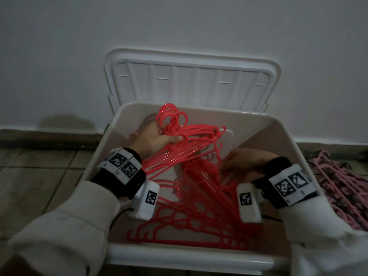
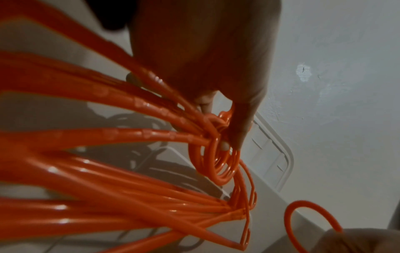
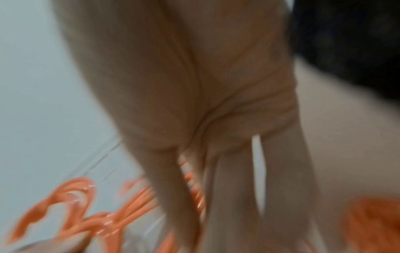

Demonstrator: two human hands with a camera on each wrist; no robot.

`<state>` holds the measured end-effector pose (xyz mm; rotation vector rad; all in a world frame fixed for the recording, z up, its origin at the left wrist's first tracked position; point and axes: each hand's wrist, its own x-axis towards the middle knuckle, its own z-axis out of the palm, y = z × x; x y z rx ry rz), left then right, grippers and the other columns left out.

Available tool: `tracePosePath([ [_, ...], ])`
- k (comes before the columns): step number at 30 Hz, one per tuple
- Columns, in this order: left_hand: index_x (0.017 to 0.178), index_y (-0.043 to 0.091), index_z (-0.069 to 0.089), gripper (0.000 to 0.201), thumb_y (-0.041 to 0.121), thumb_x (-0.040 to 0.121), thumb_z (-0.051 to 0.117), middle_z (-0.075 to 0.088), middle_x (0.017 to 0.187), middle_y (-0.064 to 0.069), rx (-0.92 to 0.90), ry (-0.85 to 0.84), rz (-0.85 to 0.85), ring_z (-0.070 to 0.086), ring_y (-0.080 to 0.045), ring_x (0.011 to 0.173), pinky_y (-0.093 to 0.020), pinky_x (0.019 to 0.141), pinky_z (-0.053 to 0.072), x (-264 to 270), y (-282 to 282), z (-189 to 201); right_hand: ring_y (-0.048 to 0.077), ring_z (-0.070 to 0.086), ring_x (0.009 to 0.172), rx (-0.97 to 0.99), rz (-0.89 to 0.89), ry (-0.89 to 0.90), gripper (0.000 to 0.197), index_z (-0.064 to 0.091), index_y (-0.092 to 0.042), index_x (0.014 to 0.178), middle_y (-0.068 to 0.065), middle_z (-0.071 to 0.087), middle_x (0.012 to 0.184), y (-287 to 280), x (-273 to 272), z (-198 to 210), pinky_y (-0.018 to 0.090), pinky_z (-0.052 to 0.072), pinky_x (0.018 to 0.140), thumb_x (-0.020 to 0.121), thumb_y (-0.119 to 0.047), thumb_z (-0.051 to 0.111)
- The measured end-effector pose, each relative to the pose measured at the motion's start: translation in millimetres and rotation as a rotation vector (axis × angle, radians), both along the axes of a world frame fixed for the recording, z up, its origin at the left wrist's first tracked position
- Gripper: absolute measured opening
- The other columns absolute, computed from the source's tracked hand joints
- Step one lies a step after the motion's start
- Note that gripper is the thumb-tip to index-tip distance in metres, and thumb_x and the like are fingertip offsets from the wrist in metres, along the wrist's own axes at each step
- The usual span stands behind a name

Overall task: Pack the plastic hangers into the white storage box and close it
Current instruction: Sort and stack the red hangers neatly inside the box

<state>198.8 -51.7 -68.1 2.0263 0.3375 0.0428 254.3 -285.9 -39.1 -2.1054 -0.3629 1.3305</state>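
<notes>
Packing is under way, not finished. Going left to right: my left hand (image 1: 157, 137) grips a bundle of red hangers (image 1: 187, 140) by the necks, fingers curled through the hooks, holding it inside the white storage box (image 1: 282, 136) near the back wall. The left wrist view confirms the curl — thin glossy rods fan out from my fist, hooks nested into one ring. More red hangers (image 1: 199, 226) lie loose on the box floor toward the front, tangled rather than stacked.

My right hand (image 1: 245, 162) is lower in the box, fingers extended and slack over the loose pile; the right wrist view is blurred, but the fingers read straight and hold nothing that I can make out.

The lid (image 1: 191, 80) stands open, leaning against the wall behind the box — smooth ribbed white plastic with rounded corners. At far right, a heap of pink hangers (image 1: 334, 180) lies on the floor outside the box.

My judgement: the pink heap remains to go in, then the lid comes down.
</notes>
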Motion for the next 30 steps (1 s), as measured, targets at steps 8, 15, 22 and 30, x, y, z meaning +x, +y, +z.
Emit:
tracePosePath([
  [8,0.081,0.029,0.072,0.040,0.051,0.049,0.080,0.074,0.087,0.001,-0.098,0.019,-0.032,0.068,-0.021,0.090,-0.042,0.095,0.048,-2,-2,1,0.004,0.061,0.046,0.311,-0.382,-0.019,0.016,0.061,-0.001,0.078,0.005,0.066,0.061,13,-18,-12,0.015,0.052,0.050,0.092,-0.004,0.053],
  [15,0.090,0.011,0.071,0.036,0.029,0.062,0.083,0.073,0.091,-0.011,-0.229,0.008,-0.136,0.068,-0.030,0.089,-0.050,0.092,0.050,-12,-15,7,0.005,0.062,0.047,0.511,-0.500,-0.108,0.016,0.060,0.002,0.077,0.013,0.062,0.066,52,-30,-18,0.011,0.050,0.051,0.089,-0.007,0.058],
  [22,0.110,-0.002,0.063,0.030,0.008,0.082,0.069,0.069,0.100,-0.016,-0.334,0.051,-0.157,0.067,-0.026,0.091,-0.036,0.089,0.053,-17,-15,16,0.012,0.068,0.062,0.635,-0.498,-0.087,0.019,0.063,0.008,0.090,0.013,0.064,0.080,65,-34,-16,0.017,0.054,0.065,0.093,-0.006,0.050],
  [30,0.082,0.003,0.063,0.010,0.006,0.089,0.058,0.063,0.072,-0.010,-0.478,0.126,-0.153,0.061,-0.015,0.060,-0.027,0.072,0.053,-15,-18,22,0.009,0.067,0.056,0.741,-0.496,-0.147,0.013,0.061,0.003,0.079,0.005,0.068,0.061,65,-36,-7,0.014,0.054,0.058,0.088,0.006,0.052],
])
